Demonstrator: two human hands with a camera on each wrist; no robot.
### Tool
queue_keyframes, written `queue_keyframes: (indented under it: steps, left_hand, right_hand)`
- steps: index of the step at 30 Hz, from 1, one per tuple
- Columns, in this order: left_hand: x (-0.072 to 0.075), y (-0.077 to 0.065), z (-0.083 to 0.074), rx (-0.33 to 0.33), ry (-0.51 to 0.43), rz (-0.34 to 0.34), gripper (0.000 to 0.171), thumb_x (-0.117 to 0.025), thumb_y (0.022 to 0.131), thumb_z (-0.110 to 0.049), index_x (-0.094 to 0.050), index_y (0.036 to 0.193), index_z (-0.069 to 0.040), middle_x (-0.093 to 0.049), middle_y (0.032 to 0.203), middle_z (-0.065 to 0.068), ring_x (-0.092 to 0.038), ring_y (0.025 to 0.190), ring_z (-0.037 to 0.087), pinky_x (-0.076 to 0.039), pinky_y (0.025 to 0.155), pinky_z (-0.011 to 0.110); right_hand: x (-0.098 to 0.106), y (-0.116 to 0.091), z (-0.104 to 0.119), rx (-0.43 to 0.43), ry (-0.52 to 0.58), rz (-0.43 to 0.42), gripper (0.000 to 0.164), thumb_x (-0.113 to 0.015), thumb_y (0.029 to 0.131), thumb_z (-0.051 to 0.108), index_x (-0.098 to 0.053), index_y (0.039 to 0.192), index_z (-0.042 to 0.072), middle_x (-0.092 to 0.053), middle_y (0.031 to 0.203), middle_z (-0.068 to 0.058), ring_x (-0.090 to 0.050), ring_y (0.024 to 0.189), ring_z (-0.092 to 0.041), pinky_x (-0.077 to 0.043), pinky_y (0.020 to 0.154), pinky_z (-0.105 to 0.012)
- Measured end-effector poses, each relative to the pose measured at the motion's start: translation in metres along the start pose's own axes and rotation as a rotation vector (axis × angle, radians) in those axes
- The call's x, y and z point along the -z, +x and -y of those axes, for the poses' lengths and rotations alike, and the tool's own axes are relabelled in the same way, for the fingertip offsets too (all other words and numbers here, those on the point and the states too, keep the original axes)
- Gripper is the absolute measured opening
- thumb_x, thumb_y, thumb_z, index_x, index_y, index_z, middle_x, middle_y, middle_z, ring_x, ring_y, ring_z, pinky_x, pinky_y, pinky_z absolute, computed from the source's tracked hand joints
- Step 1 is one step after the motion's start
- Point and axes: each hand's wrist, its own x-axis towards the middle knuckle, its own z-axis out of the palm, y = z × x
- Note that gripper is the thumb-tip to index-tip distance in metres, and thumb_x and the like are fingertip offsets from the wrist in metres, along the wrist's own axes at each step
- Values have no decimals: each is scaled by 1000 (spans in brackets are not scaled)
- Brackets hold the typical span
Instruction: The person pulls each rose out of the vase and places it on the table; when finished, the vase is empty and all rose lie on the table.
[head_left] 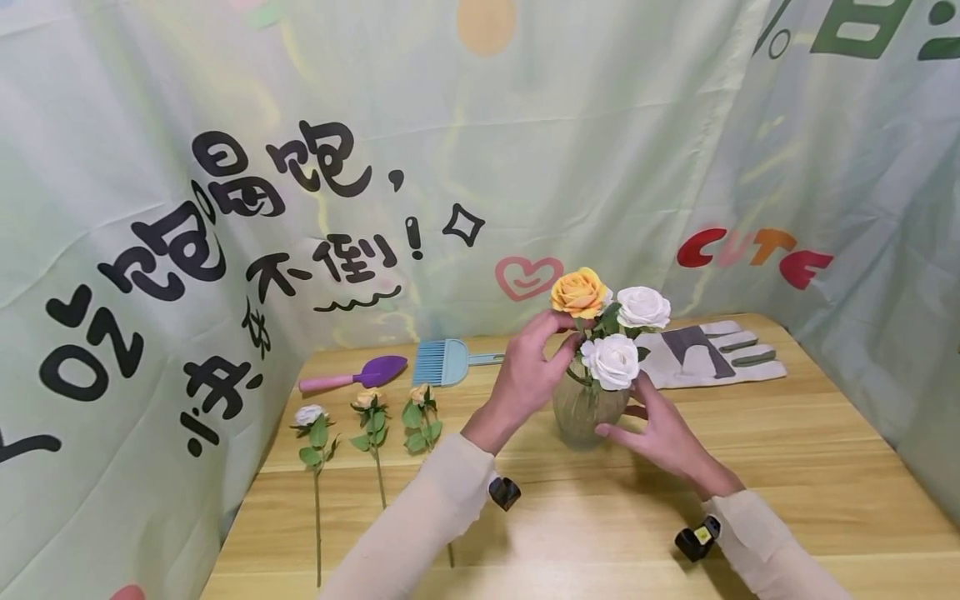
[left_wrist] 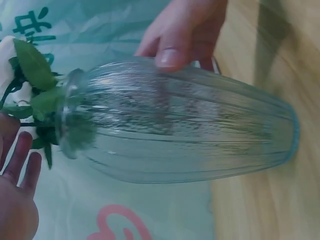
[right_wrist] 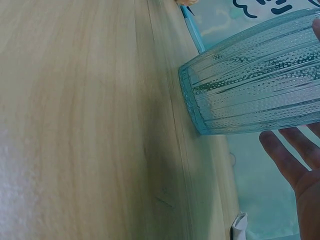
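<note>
The vase point(head_left: 588, 417) stands upright on the table point(head_left: 810, 500), between the two hands, its long axis vertical. What matters is the line from the left hand point(head_left: 528, 371) to the vase's mouth: the hand comes in over the vase's left side, and the orange rose point(head_left: 580, 292) is above the mouth, on that same side. The left hand is thus nearer the mouth; the right hand point(head_left: 667, 437) is lower, at the vase's right side.

The left hand is closed narrowly, seeming to pinch the stem of the orange rose just under the bloom. The right hand is wide, fingers spread and fairly straight, its thumb against the vase's side; how firmly it presses, I cannot tell.

Two white roses point(head_left: 612, 362) stand in the vase, right of the orange one. Three more roses point(head_left: 368, 400) lie left of the vase, stems towards the person. The glove point(head_left: 708, 354) lies behind it to the right.
</note>
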Motion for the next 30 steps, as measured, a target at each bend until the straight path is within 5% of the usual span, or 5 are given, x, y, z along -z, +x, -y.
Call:
queue_keyframes:
  steps: [5,11,21,26,30]
  left_hand:
    - [12,9,-3,-33,-89,-80,12,-70,104,1,-71,116,1,-75,119,18,-75,113,32,-62,104,25]
    - [37,21,-9,28,-210,-188,16,-68,103,3,-68,119,7,-73,120,25,-75,109,39,-65,101,31]
    - [95,43,-23,22,-445,-375,25,-66,100,13,-59,124,16,-71,120,28,-72,101,9,-69,92,37]
    - [124,32,-16,64,-482,-437,26,-65,98,18,-58,123,16,-75,115,5,-73,98,14,-69,87,34]
    - [135,9,-1,198,-391,-361,24,-63,101,14,-60,125,12,-74,119,8,-72,100,13,-69,89,32]
  right_hand:
    - [-1,0,0,2,-4,4,104,-91,90,16,-26,170,4,-47,162,-31,-57,138,-49,-64,101,-57]
    - [0,1,0,2,-2,13,106,-92,89,17,-25,171,6,-47,164,-29,-57,141,-45,-64,103,-35]
    - [0,1,-3,-2,1,23,104,-91,91,19,-26,171,9,-47,166,-28,-56,143,-47,-63,104,-34]
    - [0,1,-3,-1,1,21,103,-91,90,18,-27,170,8,-51,162,-28,-58,141,-45,-63,103,-33]
    - [1,0,-3,-4,-3,15,102,-92,90,18,-28,170,7,-54,158,-27,-59,139,-44,-63,103,-32]
